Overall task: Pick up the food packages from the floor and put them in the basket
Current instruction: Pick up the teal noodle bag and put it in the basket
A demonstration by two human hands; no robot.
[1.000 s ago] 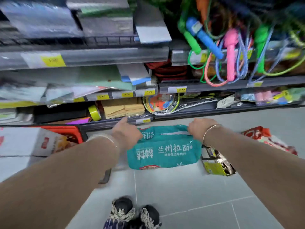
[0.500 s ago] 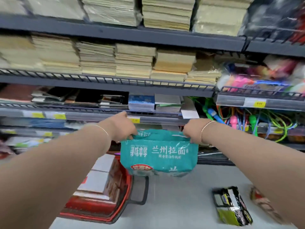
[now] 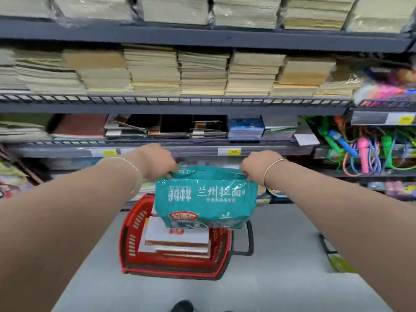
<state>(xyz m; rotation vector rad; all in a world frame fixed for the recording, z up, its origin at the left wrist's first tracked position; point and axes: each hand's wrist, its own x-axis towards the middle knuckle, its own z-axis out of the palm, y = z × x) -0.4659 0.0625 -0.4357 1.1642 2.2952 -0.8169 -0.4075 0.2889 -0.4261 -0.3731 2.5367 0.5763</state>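
Both hands, left hand (image 3: 157,162) & right hand (image 3: 256,165), fingers pinched on top corners of teal noodle pack (image 3: 206,199) hanging above red basket (image 3: 132,224) w/ boxes inside; lower level, then release together.

On the teal packet (image 3: 206,197) "兰州拉面" is printed large in white, with a smaller line beneath that is too blurred to be read, and a red oval logo near its lower edge. On the shelf rail a yellow price tag (image 3: 234,151) reads "1.00"; the other tags are blurred
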